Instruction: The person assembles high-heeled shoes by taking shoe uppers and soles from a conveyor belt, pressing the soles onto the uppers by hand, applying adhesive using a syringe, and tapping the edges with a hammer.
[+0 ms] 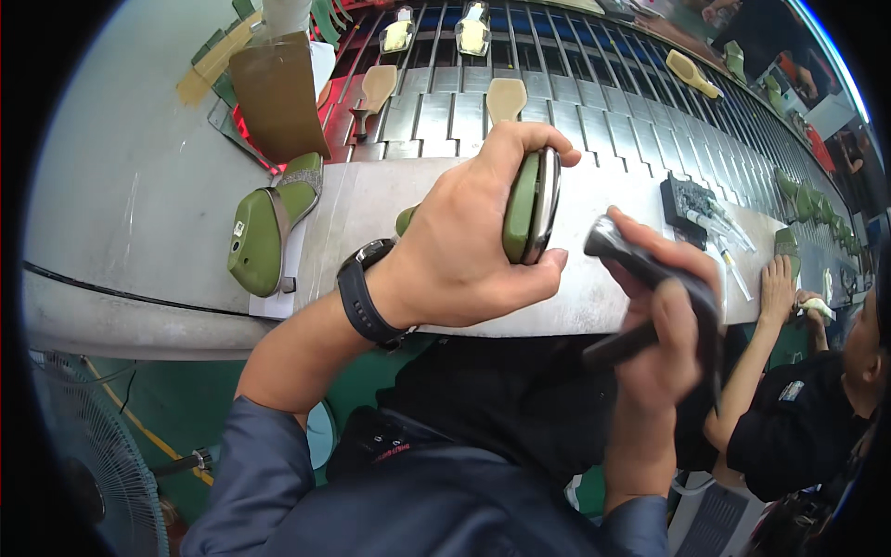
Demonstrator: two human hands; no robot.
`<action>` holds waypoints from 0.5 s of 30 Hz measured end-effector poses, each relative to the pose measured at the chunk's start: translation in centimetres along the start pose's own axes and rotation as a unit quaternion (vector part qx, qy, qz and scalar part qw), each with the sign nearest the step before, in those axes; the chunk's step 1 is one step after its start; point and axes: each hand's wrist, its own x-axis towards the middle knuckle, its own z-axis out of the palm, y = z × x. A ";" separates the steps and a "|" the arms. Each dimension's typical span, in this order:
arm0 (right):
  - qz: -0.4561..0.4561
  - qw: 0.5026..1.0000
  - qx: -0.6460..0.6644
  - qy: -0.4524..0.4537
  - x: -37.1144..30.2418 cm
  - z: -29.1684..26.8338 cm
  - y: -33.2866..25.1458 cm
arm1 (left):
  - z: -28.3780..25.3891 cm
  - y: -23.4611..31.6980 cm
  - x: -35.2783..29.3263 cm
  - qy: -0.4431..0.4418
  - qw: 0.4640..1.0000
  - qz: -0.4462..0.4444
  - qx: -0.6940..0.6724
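Note:
My left hand, with a dark watch on its wrist, is closed around a green shoe last held up over the bench. A shiny dark band runs along the last's right side, between my thumb and bent fingers. Just to the right, my right hand is wrapped round a dark tool that looks like pincers. Its rounded head points toward the last but stays apart from it. Motion smears this hand and tool. Another green last with a grey-brown strap lies at the bench's left.
Beyond the pale bench runs a slatted metal conveyor with tan insoles. A black block and several syringe-like tubes lie at right. Nearby is a co-worker's hand. A fan stands lower left.

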 end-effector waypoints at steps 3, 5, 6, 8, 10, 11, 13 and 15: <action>0.015 0.987 -0.131 -0.090 -0.6 2.1 -4.8 | 1.7 0.3 -0.9 0.036 0.999 0.038 0.014; 0.075 0.980 -0.159 -0.088 0.0 2.9 -6.3 | 2.1 0.3 -1.3 0.075 0.989 0.104 0.073; 0.091 0.978 -0.166 -0.092 0.4 2.8 -6.8 | 2.1 0.2 -1.4 0.075 0.989 0.104 0.068; 0.121 0.976 -0.153 -0.092 1.0 3.1 -7.3 | 2.2 0.2 -2.0 0.064 0.987 0.129 0.065; 0.149 0.972 -0.154 -0.095 1.6 3.1 -7.5 | 2.4 0.3 -2.6 0.064 0.988 0.133 0.055; 0.153 0.972 -0.153 -0.093 1.8 2.9 -7.3 | 2.5 0.3 -3.0 0.062 0.987 0.139 0.046; 0.159 0.975 -0.127 -0.088 2.1 2.6 -6.6 | 2.8 0.2 -3.5 0.052 0.987 0.150 0.031; 0.173 0.974 -0.112 -0.096 2.3 2.5 -6.3 | 3.1 0.1 -4.4 0.063 0.983 0.166 0.041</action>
